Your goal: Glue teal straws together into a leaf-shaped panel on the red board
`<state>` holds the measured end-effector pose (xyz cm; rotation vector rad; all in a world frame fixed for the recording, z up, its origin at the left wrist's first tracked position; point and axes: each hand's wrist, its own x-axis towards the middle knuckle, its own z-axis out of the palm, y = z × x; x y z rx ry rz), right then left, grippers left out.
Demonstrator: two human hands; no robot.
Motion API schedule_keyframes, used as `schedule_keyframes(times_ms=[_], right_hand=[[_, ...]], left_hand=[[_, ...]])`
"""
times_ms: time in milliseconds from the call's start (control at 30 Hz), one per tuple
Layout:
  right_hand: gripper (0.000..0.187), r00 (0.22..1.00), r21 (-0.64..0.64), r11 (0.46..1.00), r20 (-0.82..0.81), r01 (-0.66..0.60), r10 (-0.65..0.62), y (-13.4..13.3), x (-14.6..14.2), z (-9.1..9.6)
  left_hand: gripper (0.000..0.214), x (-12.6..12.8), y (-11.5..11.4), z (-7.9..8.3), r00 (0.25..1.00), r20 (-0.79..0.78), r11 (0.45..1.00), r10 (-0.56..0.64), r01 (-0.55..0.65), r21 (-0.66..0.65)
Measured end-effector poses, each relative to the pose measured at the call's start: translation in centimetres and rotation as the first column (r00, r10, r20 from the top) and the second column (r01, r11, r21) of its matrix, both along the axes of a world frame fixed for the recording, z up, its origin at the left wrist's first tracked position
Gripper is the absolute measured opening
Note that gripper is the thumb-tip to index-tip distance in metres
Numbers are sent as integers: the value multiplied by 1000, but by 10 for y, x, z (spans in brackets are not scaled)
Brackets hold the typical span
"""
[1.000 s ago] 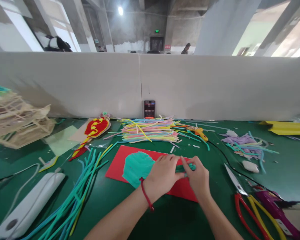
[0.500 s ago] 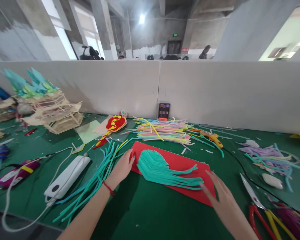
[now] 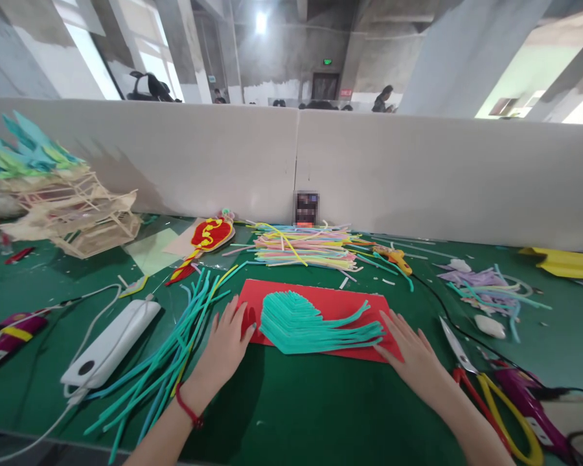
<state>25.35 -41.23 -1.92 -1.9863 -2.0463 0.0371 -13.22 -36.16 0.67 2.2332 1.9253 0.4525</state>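
Observation:
A rectangular red card (image 3: 342, 299) lies on the green table before me. On it rests a leaf-shaped piece of teal fuzzy stems (image 3: 291, 320), its loose strands trailing right toward the card's edge. My left hand (image 3: 227, 342) touches the card's left end, fingers spread, with a red bracelet at the wrist. At the right end, my right hand (image 3: 412, 356) lies with fingers stretched out over the card's edge, its thumb near the strand tips. Neither hand is closed round anything.
Loose teal stems (image 3: 175, 362) and a white power bank (image 3: 111, 343) lie left. Behind the card is a pastel stem pile (image 3: 304, 249). Scissors (image 3: 486, 382), a purple tool (image 3: 529, 401) and a yellow glue gun (image 3: 393, 259) with its cable are right. A pale partition (image 3: 199, 155) stands behind.
The red card has turned, so its right end sits farther from me and it lies more level. Both hands moved with its ends. The whole view has shifted slightly to the right.

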Motion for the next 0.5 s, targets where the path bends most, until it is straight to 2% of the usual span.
schedule_keyframes(times_ms=[67, 133, 200, 333, 500], right_hand=[[52, 999, 66, 997, 0, -51, 51, 1, -12, 11], [47, 980, 49, 980, -29, -193, 195, 4, -28, 20], [45, 956, 15, 959, -77, -283, 284, 11, -43, 26], [33, 942, -63, 950, -167, -304, 291, 26, -56, 28], [12, 909, -91, 926, -250, -365, 334, 33, -51, 31]], left_hand=[[39, 4, 7, 7, 1000, 12, 1000, -10, 10, 6], [32, 11, 19, 12, 999, 40, 1000, -23, 23, -9], [25, 19, 32, 16, 997, 73, 1000, 6, -4, -30], [16, 32, 53, 18, 980, 166, 990, 108, -90, -110], [7, 37, 56, 19, 953, 298, 992, 52, -15, -126]])
